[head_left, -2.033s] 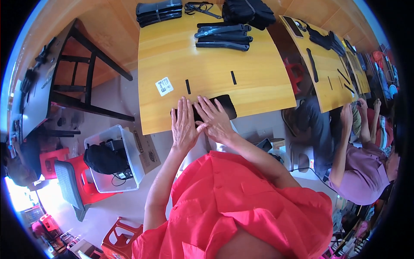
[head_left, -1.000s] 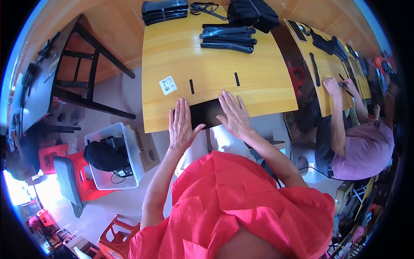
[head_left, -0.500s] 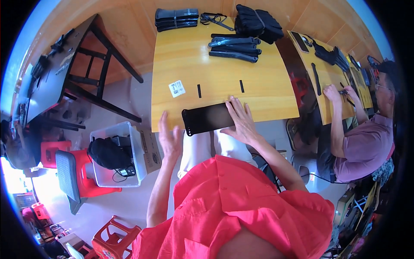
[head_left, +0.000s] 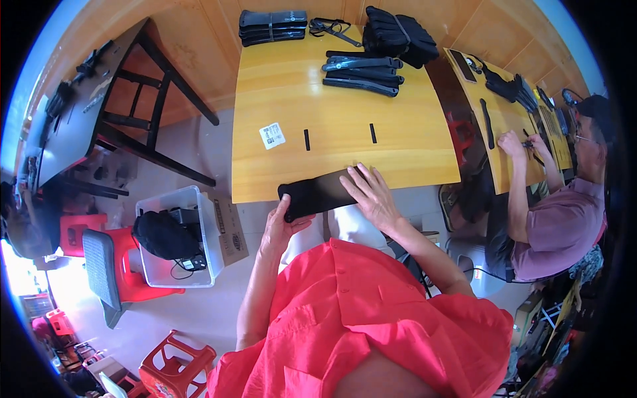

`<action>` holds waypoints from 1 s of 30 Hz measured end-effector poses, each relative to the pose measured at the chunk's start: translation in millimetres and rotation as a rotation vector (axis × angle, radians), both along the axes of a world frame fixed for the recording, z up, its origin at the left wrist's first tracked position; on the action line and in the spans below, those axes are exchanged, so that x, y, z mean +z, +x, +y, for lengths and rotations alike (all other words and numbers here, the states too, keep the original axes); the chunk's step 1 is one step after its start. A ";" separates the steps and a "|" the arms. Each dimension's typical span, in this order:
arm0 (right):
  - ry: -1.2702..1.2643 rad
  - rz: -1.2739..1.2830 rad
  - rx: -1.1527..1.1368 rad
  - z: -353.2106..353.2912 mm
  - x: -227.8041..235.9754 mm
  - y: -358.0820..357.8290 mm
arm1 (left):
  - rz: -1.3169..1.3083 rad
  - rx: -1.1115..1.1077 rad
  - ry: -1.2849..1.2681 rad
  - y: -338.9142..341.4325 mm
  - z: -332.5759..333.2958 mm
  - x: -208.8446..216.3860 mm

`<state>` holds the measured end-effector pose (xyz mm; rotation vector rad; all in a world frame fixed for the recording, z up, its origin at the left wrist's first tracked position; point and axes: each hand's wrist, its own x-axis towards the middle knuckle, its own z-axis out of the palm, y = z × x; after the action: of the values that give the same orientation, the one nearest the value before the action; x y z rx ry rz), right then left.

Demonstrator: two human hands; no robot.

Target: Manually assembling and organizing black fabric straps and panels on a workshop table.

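A flat black panel (head_left: 317,194), a wide strip with rounded corners, lies across the front edge of the yellow table (head_left: 345,132). Its left end juts out past that edge. My left hand (head_left: 284,222) pinches this end, thumb on top and fingers beneath. Over the right end lies my right hand (head_left: 371,198), palm down with straight, slightly spread fingers. Farther up the table are two short black strips (head_left: 306,140) and a white label sheet (head_left: 272,135).
Dark folded straps (head_left: 363,73), a banded stack (head_left: 272,28) and a black bundle (head_left: 400,36) occupy the table's far side. A clear plastic bin (head_left: 215,245) stands at left on the floor. At right, a co-worker (head_left: 561,225) handles small parts at another table (head_left: 507,166).
My left hand has gone from spread beside the panel to gripping its left end. The panel has shifted slightly towards me, and my right hand has slid a little lower on it.
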<state>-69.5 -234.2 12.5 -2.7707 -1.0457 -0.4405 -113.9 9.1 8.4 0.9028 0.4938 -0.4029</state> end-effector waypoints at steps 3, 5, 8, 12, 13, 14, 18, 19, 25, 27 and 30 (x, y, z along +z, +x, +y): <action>0.044 0.017 0.040 3.3 14.1 -8.4 | -0.008 0.059 0.073 -1.2 1.1 3.2; 0.128 0.073 0.114 3.7 28.8 -11.4 | -0.081 0.101 -0.039 -0.1 11.1 4.7; 0.538 0.269 -0.012 -2.0 44.0 -12.7 | -0.222 0.137 0.022 -1.9 16.3 17.3; 1.151 0.899 -0.343 -14.3 48.3 7.6 | -0.292 0.153 -0.042 0.2 17.6 30.3; 1.268 1.114 -0.354 -7.9 65.2 7.3 | -0.290 0.152 -0.041 0.1 18.4 29.7; 1.269 1.112 -0.356 -1.3 72.2 6.1 | -0.296 0.152 -0.064 -0.4 16.4 28.4; 1.293 1.010 -0.390 5.5 48.2 10.2 | -0.334 0.109 -0.073 -1.9 5.8 30.1; 1.379 0.938 -0.390 9.7 44.5 10.8 | -0.333 0.109 -0.072 -2.3 5.1 29.1; 1.387 0.717 -0.347 16.8 54.0 10.2 | -0.301 0.137 -0.091 -3.1 3.7 34.5; 1.308 0.620 -0.326 16.4 56.8 12.4 | -0.248 0.208 -0.262 -1.6 3.2 44.3; 1.290 0.630 -0.303 17.5 61.4 11.2 | -0.283 0.190 -0.136 3.1 2.6 36.4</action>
<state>-58.3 -216.7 73.9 -1.6454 -0.0526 -0.1320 -110.7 11.7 44.8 0.7585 0.2846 -0.1298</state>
